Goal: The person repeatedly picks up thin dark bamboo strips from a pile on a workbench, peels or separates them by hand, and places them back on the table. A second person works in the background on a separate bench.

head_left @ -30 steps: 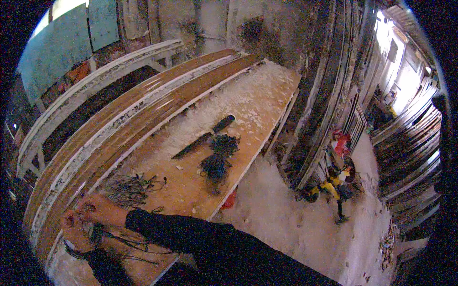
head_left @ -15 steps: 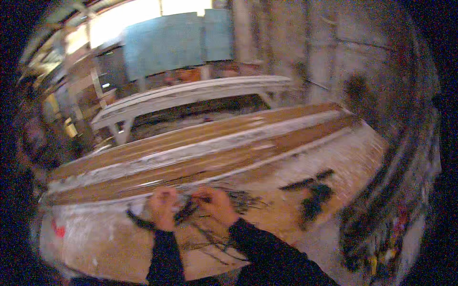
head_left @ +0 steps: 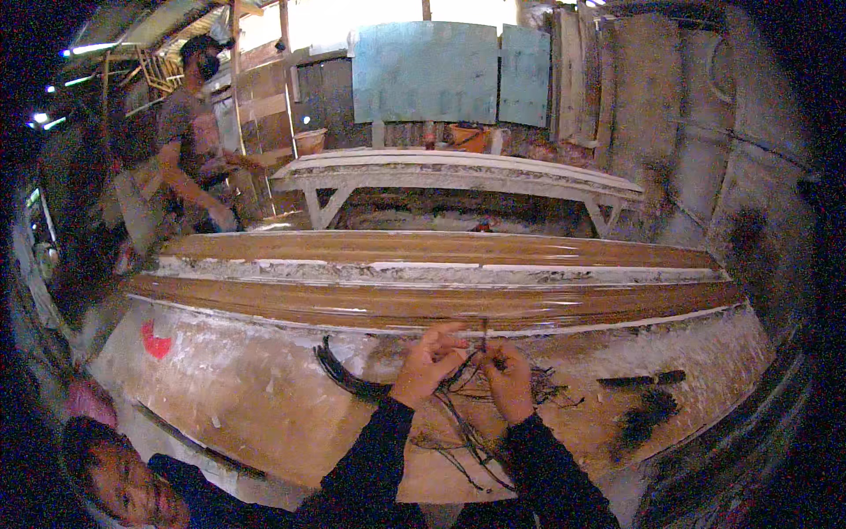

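Note:
My left hand (head_left: pixel 430 363) hovers over the near part of the worktable, its fingers bent but apart, close to my right hand. My right hand (head_left: pixel 509 379) is closed in a pinch; a short, thin dark strip (head_left: pixel 484 328) sticks up from its fingertips. A curved bundle of black strands (head_left: pixel 348 375) lies to the left and runs beneath my left hand. More loose dark strands (head_left: pixel 471 432) spread under and between both hands and toward the near edge.
Two long glossy brown strips (head_left: pixel 352 304) with white edging lie beyond my hands. A dark brush-like thing (head_left: pixel 648 413) is at right, a red mark (head_left: pixel 156 341) at left. One person (head_left: pixel 189 132) stands far left; another person's head (head_left: pixel 123 476) is near left. Behind is a pale bench (head_left: pixel 458 167).
The view has swung left and sharpened, bringing two people into sight. My left hand's fingers look more spread, and the thin strip now stands upright at my right fingertips.

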The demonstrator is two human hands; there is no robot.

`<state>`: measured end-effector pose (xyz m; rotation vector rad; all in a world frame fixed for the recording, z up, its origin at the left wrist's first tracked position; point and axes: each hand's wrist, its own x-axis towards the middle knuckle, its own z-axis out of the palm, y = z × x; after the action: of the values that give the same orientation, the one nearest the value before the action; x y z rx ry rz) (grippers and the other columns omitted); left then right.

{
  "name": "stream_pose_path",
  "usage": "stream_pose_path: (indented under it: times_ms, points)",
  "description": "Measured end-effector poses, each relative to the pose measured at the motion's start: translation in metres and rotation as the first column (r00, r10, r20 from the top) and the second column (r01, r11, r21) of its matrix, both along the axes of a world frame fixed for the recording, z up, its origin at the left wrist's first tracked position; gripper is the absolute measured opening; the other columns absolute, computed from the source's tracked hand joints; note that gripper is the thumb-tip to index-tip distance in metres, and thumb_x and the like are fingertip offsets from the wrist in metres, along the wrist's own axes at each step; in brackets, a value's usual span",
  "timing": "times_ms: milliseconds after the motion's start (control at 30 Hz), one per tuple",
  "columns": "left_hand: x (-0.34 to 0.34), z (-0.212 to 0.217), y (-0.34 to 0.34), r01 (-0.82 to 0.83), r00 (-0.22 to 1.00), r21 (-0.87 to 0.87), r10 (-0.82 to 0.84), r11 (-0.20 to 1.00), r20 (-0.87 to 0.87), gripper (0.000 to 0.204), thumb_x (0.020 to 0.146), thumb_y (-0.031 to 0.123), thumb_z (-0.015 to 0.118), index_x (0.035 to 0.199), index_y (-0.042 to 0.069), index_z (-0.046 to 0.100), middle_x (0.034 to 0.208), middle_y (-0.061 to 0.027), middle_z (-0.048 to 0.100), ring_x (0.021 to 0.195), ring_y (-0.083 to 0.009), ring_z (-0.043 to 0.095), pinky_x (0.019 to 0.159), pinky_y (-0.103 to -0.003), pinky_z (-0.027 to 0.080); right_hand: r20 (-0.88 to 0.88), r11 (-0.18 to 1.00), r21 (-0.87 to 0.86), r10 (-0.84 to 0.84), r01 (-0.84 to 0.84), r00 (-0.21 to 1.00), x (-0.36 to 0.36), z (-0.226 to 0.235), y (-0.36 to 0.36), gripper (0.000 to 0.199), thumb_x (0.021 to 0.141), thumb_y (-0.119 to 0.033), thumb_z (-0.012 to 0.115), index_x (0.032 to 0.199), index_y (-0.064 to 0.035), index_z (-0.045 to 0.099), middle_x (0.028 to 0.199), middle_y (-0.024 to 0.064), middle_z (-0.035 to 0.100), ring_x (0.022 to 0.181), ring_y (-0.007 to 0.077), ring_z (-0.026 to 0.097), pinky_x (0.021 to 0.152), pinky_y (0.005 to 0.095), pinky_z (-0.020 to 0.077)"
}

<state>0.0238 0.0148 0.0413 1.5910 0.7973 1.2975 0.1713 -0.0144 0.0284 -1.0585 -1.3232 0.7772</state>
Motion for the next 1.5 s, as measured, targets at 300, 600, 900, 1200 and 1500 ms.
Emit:
stream_pose_path:
  times_ms: [300,600,900,1200,1500]
  points:
    - [0.001,-0.015,0.004,0.002,0.967,0.090,0.021,0.996,-0.256,0.038,0.072,0.007,0.060,0.109,0.010,0.050,0.078,-0.0010,0.052,0.069,-0.0101,0.050,0.064,-0.025,0.044,-0.521,0.988,-0.113,0.028,-0.101,0.853,0.002,0.021,-0.005,0.016,0.071,-0.004,0.051,0.085,-0.0080,0.048,0.074,0.0017,0.051,0.068,0.0127,0.051,0.064,0.0237,0.0414]
    - [-0.004,-0.014,0.008,-0.187,0.978,0.119,0.196,0.975,-0.070,0.025,0.071,0.006,0.058,0.096,0.005,0.055,0.072,-0.0006,0.053,0.065,-0.0088,0.049,0.061,-0.023,0.042,-0.837,0.960,0.003,0.156,-0.280,0.525,0.017,0.022,-0.002,0.012,0.075,-0.010,0.052,0.087,-0.0098,0.050,0.076,0.0012,0.055,0.074,0.0144,0.053,0.069,0.0300,0.0433]
    - [-0.011,-0.018,0.015,-0.467,0.880,0.045,0.469,0.883,-0.079,0.016,0.068,0.012,0.061,0.081,0.003,0.057,0.068,-0.0041,0.055,0.065,-0.0116,0.052,0.060,-0.025,0.042,-0.604,0.899,0.124,0.405,-0.420,0.686,0.012,0.016,-0.006,0.022,0.072,-0.009,0.060,0.092,-0.0034,0.056,0.083,0.0061,0.057,0.080,0.0179,0.054,0.072,0.0313,0.0443]
    - [-0.011,-0.009,0.011,-0.161,0.987,-0.008,0.161,0.987,-0.029,0.017,0.071,0.018,0.065,0.073,0.003,0.056,0.063,0.0013,0.053,0.059,-0.0075,0.048,0.057,-0.022,0.040,-0.216,0.993,0.070,0.103,-0.090,0.971,0.006,0.012,0.007,0.025,0.067,0.003,0.060,0.088,-0.0059,0.052,0.065,-0.0022,0.045,0.062,0.0077,0.047,0.059,0.0204,0.0397]
    - [0.007,-0.005,-0.007,0.469,0.828,0.028,-0.429,0.883,-0.361,0.026,0.074,0.029,0.063,0.077,0.004,0.055,0.071,-0.0021,0.055,0.070,-0.0106,0.049,0.067,-0.026,0.040,0.031,0.991,0.072,-0.119,0.116,0.992,0.021,0.007,0.011,0.029,0.076,-0.001,0.047,0.105,-0.0055,0.051,0.082,0.0001,0.054,0.070,0.0066,0.046,0.063,0.0199,0.0367]
